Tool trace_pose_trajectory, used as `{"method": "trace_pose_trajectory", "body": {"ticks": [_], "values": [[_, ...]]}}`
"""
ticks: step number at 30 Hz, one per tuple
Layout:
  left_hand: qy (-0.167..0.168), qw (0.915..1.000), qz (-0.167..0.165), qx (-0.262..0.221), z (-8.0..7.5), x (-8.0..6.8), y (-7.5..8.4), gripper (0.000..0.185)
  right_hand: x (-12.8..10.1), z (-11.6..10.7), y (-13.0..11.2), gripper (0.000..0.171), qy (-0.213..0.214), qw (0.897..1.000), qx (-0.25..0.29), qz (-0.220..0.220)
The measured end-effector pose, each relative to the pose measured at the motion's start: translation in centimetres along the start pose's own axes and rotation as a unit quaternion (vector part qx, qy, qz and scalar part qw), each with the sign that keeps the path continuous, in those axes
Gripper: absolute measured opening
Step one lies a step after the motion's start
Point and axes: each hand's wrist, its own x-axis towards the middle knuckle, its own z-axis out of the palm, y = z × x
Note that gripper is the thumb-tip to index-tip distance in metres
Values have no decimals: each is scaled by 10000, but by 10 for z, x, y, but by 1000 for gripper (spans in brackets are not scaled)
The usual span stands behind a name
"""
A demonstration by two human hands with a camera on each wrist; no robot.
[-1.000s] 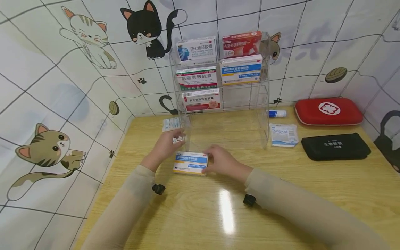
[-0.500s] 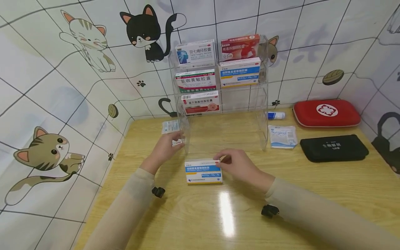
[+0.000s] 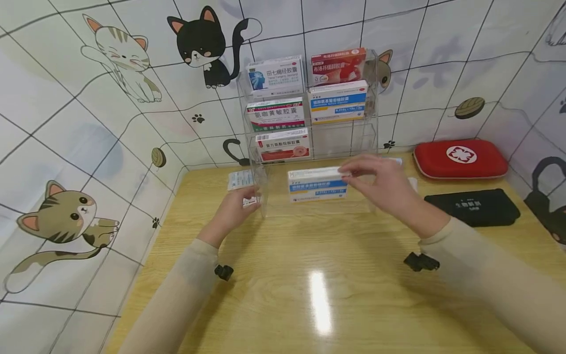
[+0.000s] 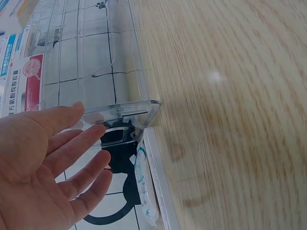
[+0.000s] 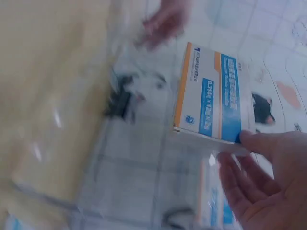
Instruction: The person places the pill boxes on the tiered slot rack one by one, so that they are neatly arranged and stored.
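Observation:
My right hand (image 3: pixel 384 184) pinches the right end of a white, blue and yellow medicine box (image 3: pixel 317 186) between thumb and fingers. The box is raised in front of the lower part of a clear acrylic display rack (image 3: pixel 371 140), its printed face toward me. In the right wrist view the thumb lies on the printed face of the box (image 5: pixel 216 93), with the fingers behind. My left hand (image 3: pixel 232 211) is at the rack's lower left side. Its fingers are loosely extended in the left wrist view, the thumb (image 4: pixel 72 112) right at the rack's edge.
Several medicine boxes stand on the rack, including a red box (image 3: pixel 338 68) and a matching blue-and-white box (image 3: pixel 338 102). A small packet (image 3: pixel 240 179) lies left of it. At right are a red first-aid case (image 3: pixel 462 160) and a black pouch (image 3: pixel 473 209). A patterned wall stands behind.
My right hand has lifted the medicine box off the table and carried it right and up toward the rack, covering the Surgical packet. My left hand has stayed beside the rack.

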Motion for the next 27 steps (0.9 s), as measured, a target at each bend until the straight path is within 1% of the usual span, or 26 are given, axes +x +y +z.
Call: {"method": "trace_pose_trajectory", "body": {"ticks": [2, 4, 6, 9, 11, 12, 14, 18, 20, 24, 27], "values": [[-20, 10000, -7, 14, 0, 0, -1, 53, 12, -18, 1, 23, 368, 9989, -202, -229], [-38, 10000, -11, -9, 0, 0, -2, 54, 23, -34, 5, 24, 688, 9956, -384, -506], [-38, 10000, -8, -14, 1, 1, -2, 53, 32, -48, 9, 26, 978, 9921, -461, -634], [-44, 10000, -3, -54, 1, 2, -1, 53, 45, -60, 17, 25, 1376, 9867, -430, -747], [-31, 10000, 6, -33, 1, 1, -1, 53, 51, -63, 20, 25, 1542, 9843, -431, -738], [-30, 10000, 10, -26, 1, 1, -1, 53, 54, -64, 21, 24, 1585, 9839, -439, -703], [-13, 10000, 2, -7, 0, 0, -1, 53, 61, -65, 26, 24, 1658, 9820, -455, -776], [-5, 10000, 37, 8, -1, 0, -1, 54, 73, -64, 36, 23, 1772, 9776, -608, -958], [6, 10000, 64, 15, -1, 0, -1, 53, 77, -63, 42, 23, 1794, 9748, -702, -1127], [11, 9999, 77, 70, 0, 1, -1, 53, 82, -59, 49, 23, 1639, 9732, -868, -1358], [4, 10000, 51, 65, 0, 0, 0, 53, 80, -55, 52, 25, 1462, 9765, -927, -1283]]}}
